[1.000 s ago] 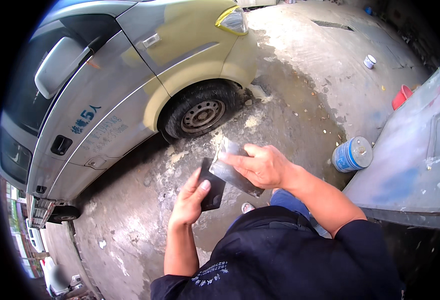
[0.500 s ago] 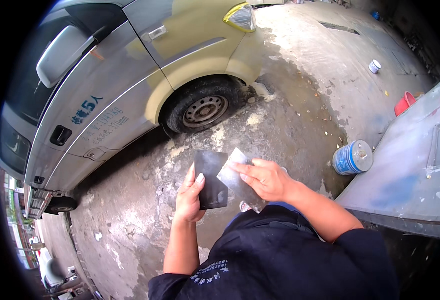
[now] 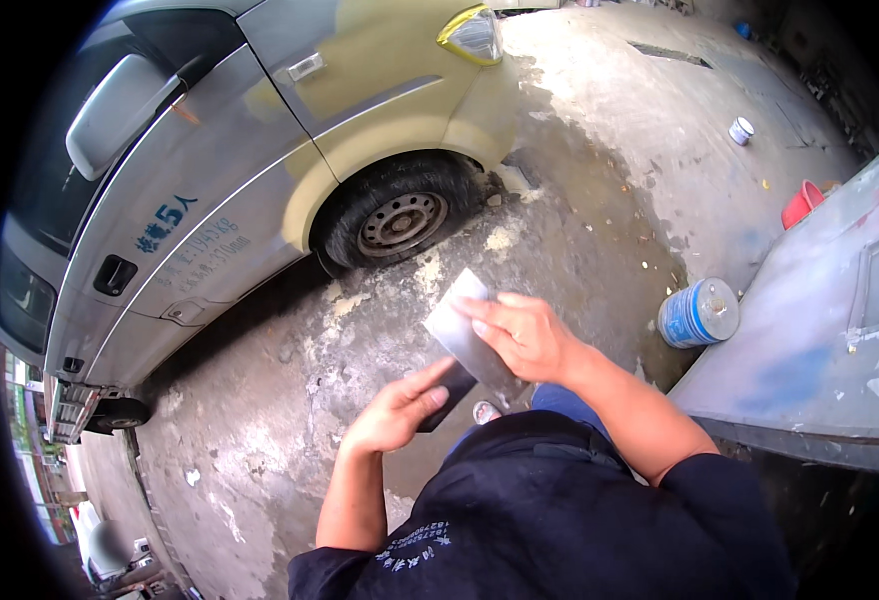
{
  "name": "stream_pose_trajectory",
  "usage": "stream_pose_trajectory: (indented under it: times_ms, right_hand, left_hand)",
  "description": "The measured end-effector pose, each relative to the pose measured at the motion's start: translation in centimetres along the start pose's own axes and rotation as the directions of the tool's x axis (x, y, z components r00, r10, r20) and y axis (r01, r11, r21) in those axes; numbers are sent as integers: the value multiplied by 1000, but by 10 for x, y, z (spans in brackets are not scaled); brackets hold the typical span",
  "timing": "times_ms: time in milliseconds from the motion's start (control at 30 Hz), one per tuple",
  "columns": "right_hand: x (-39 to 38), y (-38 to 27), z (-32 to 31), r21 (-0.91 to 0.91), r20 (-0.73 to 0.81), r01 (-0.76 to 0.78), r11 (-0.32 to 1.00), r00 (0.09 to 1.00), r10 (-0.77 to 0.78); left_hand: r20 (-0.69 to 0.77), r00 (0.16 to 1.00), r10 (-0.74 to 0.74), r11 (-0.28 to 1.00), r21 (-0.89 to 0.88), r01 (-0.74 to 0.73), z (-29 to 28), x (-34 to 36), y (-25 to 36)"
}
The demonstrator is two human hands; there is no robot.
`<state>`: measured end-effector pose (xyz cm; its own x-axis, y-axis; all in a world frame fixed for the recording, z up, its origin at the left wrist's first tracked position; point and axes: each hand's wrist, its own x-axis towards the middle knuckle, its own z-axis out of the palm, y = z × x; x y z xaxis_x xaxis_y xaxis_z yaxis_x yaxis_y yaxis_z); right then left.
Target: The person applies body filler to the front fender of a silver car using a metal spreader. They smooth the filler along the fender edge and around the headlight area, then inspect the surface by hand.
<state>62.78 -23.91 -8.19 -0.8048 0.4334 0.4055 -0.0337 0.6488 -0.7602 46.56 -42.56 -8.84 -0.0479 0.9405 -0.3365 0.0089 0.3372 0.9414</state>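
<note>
My left hand (image 3: 392,414) is closed on a thin dark, nearly black rectangular sheet (image 3: 452,396), thumb on top. The sheet is tilted and partly covered by my fingers and the piece above it. My right hand (image 3: 528,336) pinches a flat grey rectangular plate (image 3: 468,322), its upper end pale and its lower end darker. That plate overlaps the dark sheet's upper end; whether they touch I cannot tell. Beyond my hands stands a van (image 3: 230,180), silver with yellowish patches around the front wheel (image 3: 402,222).
To the right are a blue-and-white bucket (image 3: 698,314) with a lid and a large pale panel (image 3: 820,330). Farther off lie a red basin (image 3: 802,204) and a small white can (image 3: 741,131). The concrete floor (image 3: 280,400) is stained and patchy. Yellow tape edges the headlight (image 3: 474,36).
My right hand has raised the grey plate slightly. My left hand has turned the dark sheet from upright and broadly visible to slanted, lower and partly under the plate.
</note>
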Motion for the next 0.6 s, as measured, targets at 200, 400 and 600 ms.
stream_pose_trajectory:
  times_ms: [200, 400, 600]
  right_hand:
    - [17, 14, -19, 160, -171, -75, 984, 980, 102]
    - [11, 14, -17, 181, 202, -210, 961, 964, 173]
    - [14, 5, 12, 220, 245, -169, 961, 963, 113]
  left_hand:
    - [-111, 991, -68, 880, -475, 7, -4, -3, 5]
    - [-127, 991, -50, 883, -469, -15, -12, -2, -2]
    - [-130, 990, -55, 943, -332, 9, -11, 7, 0]
